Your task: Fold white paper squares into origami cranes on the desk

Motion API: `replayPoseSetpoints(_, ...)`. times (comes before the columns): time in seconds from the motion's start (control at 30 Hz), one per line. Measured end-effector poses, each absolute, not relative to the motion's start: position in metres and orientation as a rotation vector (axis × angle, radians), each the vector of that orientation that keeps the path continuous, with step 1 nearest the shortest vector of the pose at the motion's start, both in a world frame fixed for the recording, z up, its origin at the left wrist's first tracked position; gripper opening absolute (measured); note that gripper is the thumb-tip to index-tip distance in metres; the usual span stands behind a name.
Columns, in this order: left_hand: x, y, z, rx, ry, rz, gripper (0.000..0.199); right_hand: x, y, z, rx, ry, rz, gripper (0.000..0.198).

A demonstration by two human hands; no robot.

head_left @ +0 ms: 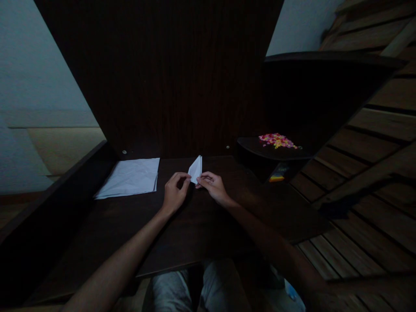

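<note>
A small folded piece of white paper (195, 169), narrow and pointed at the top, is held up over the dark desk between my two hands. My left hand (176, 189) pinches its lower left edge between thumb and fingertips. On the other side, my right hand (212, 186) grips the lower right edge, thumb in front and fingers curled behind. Several layers show at the paper's upper tip. Left of my hands lies a stack of white paper sheets (131, 177), slightly wrinkled, flat on the desk.
The dark wooden desk (195, 225) has a tall back panel (169, 78) and a raised left side (48, 195). A corner shelf (256, 149) at right bears a pile of small colourful pieces (277, 140). A yellow-marked item (277, 178) sits below it. Wooden slats (373, 173) stand further right.
</note>
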State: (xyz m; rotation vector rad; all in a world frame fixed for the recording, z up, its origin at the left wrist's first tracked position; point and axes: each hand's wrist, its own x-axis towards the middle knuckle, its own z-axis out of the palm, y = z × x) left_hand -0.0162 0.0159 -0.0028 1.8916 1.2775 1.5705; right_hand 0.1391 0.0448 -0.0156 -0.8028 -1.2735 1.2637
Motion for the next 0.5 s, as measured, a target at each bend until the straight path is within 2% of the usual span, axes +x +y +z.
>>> replayPoseSetpoints(0.23, -0.013, 0.0152, -0.0069, 1.868, 1.061, 1.523, 0.026, 0.1398, 0.0437, -0.0135, -0.833, -1.32, 1.142, 0.031)
replayPoseSetpoints(0.5, -0.0125, 0.0168, -0.0095, 1.823, 1.029, 1.539, 0.025, 0.1397, 0.0417, -0.0118, -0.847, -1.311, 1.142, 0.036)
